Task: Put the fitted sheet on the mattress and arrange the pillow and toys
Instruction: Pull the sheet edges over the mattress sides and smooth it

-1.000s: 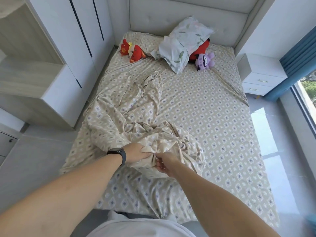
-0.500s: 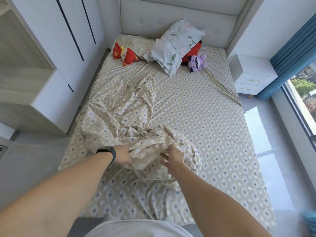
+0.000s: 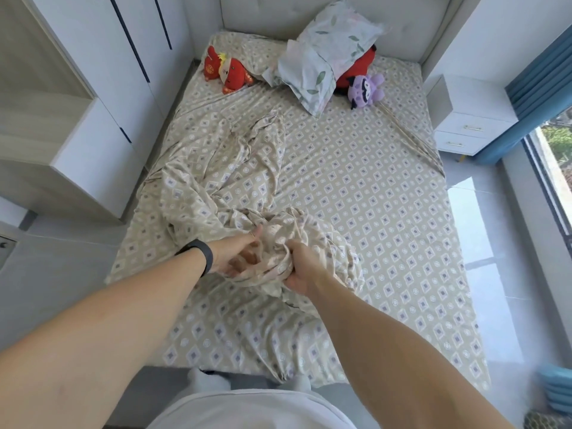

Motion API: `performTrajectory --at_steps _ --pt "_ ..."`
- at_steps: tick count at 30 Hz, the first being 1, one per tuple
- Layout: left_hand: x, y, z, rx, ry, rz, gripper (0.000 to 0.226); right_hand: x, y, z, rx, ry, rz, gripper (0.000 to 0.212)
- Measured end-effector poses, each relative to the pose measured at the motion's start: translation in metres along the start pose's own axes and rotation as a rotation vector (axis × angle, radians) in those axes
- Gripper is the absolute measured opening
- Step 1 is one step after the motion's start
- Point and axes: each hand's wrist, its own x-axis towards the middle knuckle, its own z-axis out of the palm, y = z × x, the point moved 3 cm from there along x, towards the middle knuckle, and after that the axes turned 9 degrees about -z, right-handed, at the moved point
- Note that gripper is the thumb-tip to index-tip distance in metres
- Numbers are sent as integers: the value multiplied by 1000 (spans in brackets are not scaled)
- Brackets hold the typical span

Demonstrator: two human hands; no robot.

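A beige diamond-patterned fitted sheet [image 3: 365,187] covers the mattress, smooth on the right and bunched into a rumpled heap on the left and near the foot. My left hand [image 3: 238,255] has its fingers curled into a fold of that heap. Beside it, my right hand [image 3: 301,267] grips the same bundle of cloth. At the head of the bed a leaf-print pillow [image 3: 325,54] leans on a red plush [image 3: 356,69]. A purple plush [image 3: 365,89] lies to its right and a red plush toy [image 3: 227,71] sits at the far left.
A white wardrobe [image 3: 130,41] and a wooden shelf unit [image 3: 46,125] stand close along the bed's left side. A white nightstand [image 3: 467,116] sits right of the headboard, with blue curtains [image 3: 538,85] and a window beyond. Blue items [image 3: 560,388] lie on the floor at lower right.
My hands have regrasped the bunched sheet, drawn close together again after separating half a second ago, and the heap sits a little higher. The view has shifted slightly forward.
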Motion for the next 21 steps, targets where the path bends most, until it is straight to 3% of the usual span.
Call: performTrajectory --at_steps 1,3,5,7,10,12,13,15,17,19,21 --pt "4 1 1 -5 36 -29 110 -4 5 5 -17 -57 34 45" --pt "3 9 9 16 101 -94 78 -9 13 9 -11 -126 76 57" --pt "4 15 20 102 105 -125 43 -13 17 2 4 -91 88 54" --pt "5 21 27 182 104 -109 31 -12 15 -16 -30 14 92 42" --pt "8 30 28 188 149 27 29 -16 -5 -56 -490 524 -54 42" --pt "-1 43 27 137 232 201 22 -27 -37 -66 -742 901 -402 42" --pt "-11 52 27 69 257 301 27 -30 -56 -56 -869 901 -605 36" --pt "-25 64 26 -45 233 462 33 -18 -85 -25 -1075 636 -701 20" --pt "-46 70 28 -6 142 536 19 2 -97 4 -1095 394 -453 37" --pt "-64 67 32 73 26 536 17 14 -91 18 -1036 274 -85 51" --pt "-77 58 35 144 -67 516 17 20 -71 16 -1094 131 166 30"
